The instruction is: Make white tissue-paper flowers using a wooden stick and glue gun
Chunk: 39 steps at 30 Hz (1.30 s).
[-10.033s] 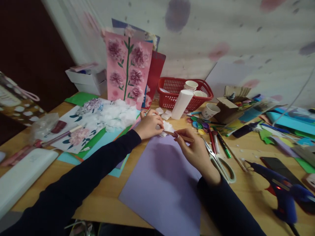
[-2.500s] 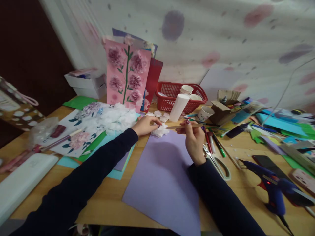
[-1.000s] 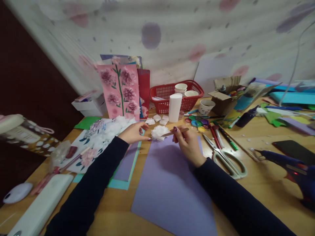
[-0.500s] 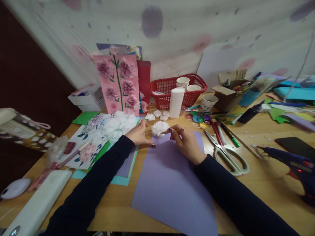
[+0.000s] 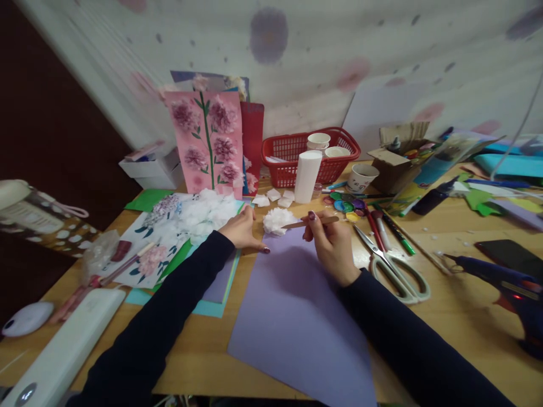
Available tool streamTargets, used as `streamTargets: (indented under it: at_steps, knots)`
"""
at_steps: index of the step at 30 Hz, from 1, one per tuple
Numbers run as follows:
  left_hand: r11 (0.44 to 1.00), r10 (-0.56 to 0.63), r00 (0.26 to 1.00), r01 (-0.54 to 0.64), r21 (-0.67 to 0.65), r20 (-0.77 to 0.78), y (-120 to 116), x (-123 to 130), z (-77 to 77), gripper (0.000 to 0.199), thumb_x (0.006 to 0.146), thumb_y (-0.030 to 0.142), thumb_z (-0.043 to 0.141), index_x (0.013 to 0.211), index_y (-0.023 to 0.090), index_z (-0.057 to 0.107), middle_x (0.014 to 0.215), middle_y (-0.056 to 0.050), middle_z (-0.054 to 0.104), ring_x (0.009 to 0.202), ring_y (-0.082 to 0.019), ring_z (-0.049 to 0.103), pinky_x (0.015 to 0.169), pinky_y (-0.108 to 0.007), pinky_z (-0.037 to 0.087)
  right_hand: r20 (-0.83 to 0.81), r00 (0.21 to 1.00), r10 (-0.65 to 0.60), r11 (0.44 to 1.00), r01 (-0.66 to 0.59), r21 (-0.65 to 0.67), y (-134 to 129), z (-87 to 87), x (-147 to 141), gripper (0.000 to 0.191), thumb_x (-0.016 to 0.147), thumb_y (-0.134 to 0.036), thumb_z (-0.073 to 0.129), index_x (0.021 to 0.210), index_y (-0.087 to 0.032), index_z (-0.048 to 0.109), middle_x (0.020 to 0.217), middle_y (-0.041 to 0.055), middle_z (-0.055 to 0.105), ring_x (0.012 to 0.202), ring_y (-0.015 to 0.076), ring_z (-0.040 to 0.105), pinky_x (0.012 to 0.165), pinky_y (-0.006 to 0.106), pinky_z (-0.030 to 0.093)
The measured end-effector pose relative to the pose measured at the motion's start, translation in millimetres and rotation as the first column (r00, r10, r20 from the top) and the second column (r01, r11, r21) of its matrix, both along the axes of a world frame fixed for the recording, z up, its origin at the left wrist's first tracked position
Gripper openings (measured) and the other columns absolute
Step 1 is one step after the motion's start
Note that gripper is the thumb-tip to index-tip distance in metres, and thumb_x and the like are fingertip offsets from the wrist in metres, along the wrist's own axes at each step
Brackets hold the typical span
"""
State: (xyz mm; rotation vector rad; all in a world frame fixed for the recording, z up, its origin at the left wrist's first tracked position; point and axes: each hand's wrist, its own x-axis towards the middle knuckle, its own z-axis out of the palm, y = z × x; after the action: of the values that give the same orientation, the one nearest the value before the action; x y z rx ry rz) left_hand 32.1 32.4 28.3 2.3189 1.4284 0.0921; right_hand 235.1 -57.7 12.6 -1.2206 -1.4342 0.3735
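A purple sheet (image 5: 297,316) lies on the table in front of me, with a ruffled white flower (image 5: 278,221) at its far edge. My right hand (image 5: 333,243) pinches a thin brown stick (image 5: 294,224), whose left end meets the flower's right side. To the left of the flower, my left hand (image 5: 244,229) rests with thumb and fingers apart, the thumb near the sheet's upper left edge. Small white squares (image 5: 274,195) lie behind the flower, beside an upright white roll (image 5: 307,176).
Scissors (image 5: 407,280), brushes and a glue gun (image 5: 504,277) lie on the right. A red basket (image 5: 284,169) and a paper cup (image 5: 362,178) stand behind. White fluff (image 5: 207,215) covers papers on the left, before a pink flower picture (image 5: 203,144).
My right hand has shifted slightly right, and more of the brown stick shows between it and the flower. My left hand stays in nearly the same place; the view has shifted slightly.
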Motion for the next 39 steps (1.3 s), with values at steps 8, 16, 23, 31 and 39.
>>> streamTargets:
  at_steps: [8,16,23,31,39]
  knots:
    - [1.0,-0.009,1.0,0.009,0.005,0.013,-0.2,0.6,1.7,0.084,0.044,0.057,0.081,0.105,0.017,0.039,0.1,-0.011,0.055,0.094,-0.032,0.059,0.074,-0.037,0.046,0.183,0.98,0.078,0.997,-0.077,-0.014,2.2,-2.8,-1.6,0.032,0.096,-0.039,0.042,0.074,-0.02,0.055,0.059,0.0004,0.061,0.052,0.0119,0.057,0.056,0.025,0.043]
    - [1.0,-0.025,0.999,0.025,-0.001,0.023,2.9,-2.2,1.7,0.085,0.042,0.056,0.082,0.106,0.014,0.044,0.099,-0.013,0.059,0.088,-0.03,0.06,0.07,-0.037,0.047,-0.084,0.996,-0.034,0.997,0.04,0.069,-2.4,0.0,1.6,0.032,0.096,-0.039,0.043,0.08,-0.018,0.06,0.052,-0.003,0.055,0.049,0.0116,0.054,0.055,0.026,0.043]
    - [0.978,0.146,0.914,-0.192,0.086,0.378,30.2,-61.7,49.5,0.026,0.077,0.036,0.051,0.091,0.017,0.06,0.067,-0.002,0.064,0.064,-0.016,0.061,0.061,-0.026,0.046,-0.292,0.955,-0.06,0.993,0.088,0.083,4.6,-5.7,6.5,0.032,0.095,-0.041,0.045,0.078,-0.018,0.06,0.05,-0.0051,0.051,0.048,0.0108,0.05,0.059,0.029,0.043]
    - [0.972,0.172,0.965,-0.199,0.126,0.198,39.4,-90.8,57.5,0.019,0.062,0.032,0.065,0.073,0.017,0.069,0.07,-0.003,0.07,0.069,-0.019,0.063,0.065,-0.026,0.046,-0.325,0.943,-0.075,0.994,0.096,0.05,5.0,-5.6,6.2,0.034,0.094,-0.045,0.046,0.079,-0.018,0.06,0.051,-0.0041,0.051,0.048,0.0116,0.049,0.059,0.029,0.044]
    - [0.823,0.488,0.869,-0.49,0.286,0.086,46.6,-133.1,65.1,0.029,0.074,0.03,0.049,0.09,0.019,0.07,0.056,-0.002,0.067,0.069,-0.023,0.065,0.064,-0.028,0.046,-0.391,0.916,-0.093,0.995,0.104,0.005,4.1,-5.0,6.1,0.034,0.091,-0.047,0.051,0.076,-0.017,0.061,0.046,-0.0054,0.048,0.044,0.0105,0.045,0.054,0.028,0.042]
